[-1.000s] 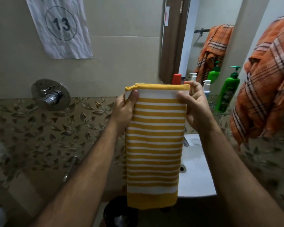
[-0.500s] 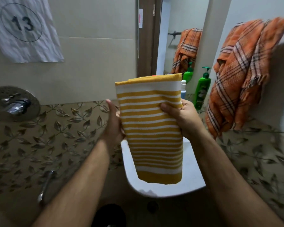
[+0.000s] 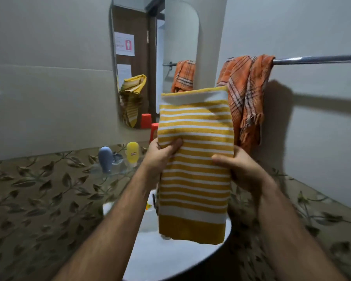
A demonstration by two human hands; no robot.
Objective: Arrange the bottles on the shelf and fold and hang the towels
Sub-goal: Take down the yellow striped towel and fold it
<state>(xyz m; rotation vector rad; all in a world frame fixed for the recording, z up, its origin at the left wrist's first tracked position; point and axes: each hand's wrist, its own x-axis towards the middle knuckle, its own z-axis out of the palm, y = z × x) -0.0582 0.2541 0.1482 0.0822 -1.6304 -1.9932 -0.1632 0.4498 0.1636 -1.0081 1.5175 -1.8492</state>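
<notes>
Yellow-and-white striped terry towel, folded into a tall narrow panel, is hanging upright between both hands over the white basin, the left hand pinching its left edge and the right hand clasping its right edge. To hang it neatly, I judge the fold should be kept pinched while being lifted over the chrome wall rail. The rail is lying bare up and right of the right hand, and the orange checked towel is crowding its near end.
</notes>
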